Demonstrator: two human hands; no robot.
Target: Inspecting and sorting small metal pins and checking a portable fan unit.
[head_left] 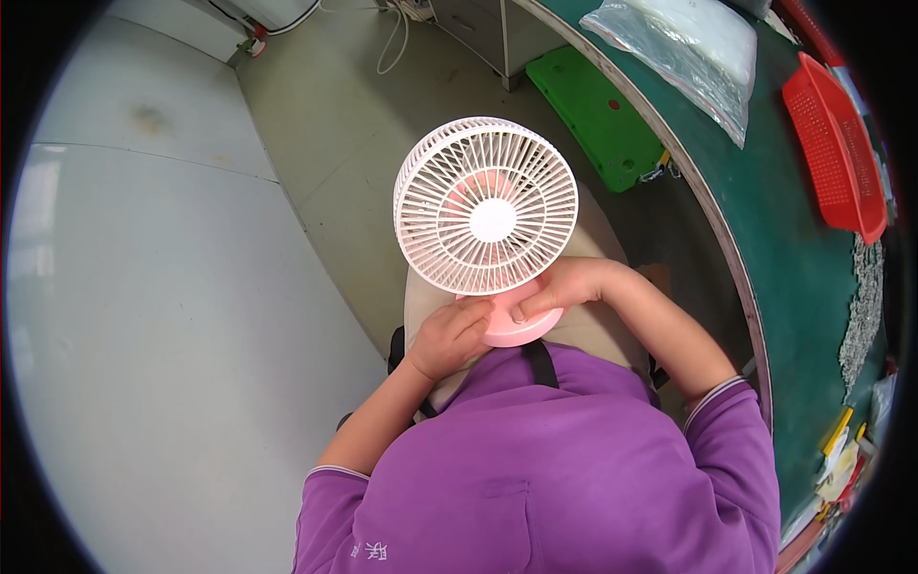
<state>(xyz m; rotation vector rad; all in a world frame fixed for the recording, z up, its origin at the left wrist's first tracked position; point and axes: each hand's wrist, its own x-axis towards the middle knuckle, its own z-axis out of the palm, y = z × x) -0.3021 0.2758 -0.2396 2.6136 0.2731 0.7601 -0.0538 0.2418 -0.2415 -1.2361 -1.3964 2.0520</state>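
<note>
A small desk fan (493, 220) with a white round grille and a pink base stands upright on my lap, its grille tilted up. My left hand (449, 337) is closed around the left side of the pink base, fingertips on its top. From the right, my right hand (564, 290) grips the same base, the thumb pressed on its upper face near the front. The far side of the base and some of my fingers are hidden behind the grille and the base. Pink blades show through the bars.
To my right curves a green-topped table (736, 210) with a clear plastic bag (684, 53), a red basket (834, 148), a heap of small grey pieces (863, 306) and yellow-handled tools (838, 432). A green board (602, 120) lies below the table edge. A pale wall panel (163, 316) stands left.
</note>
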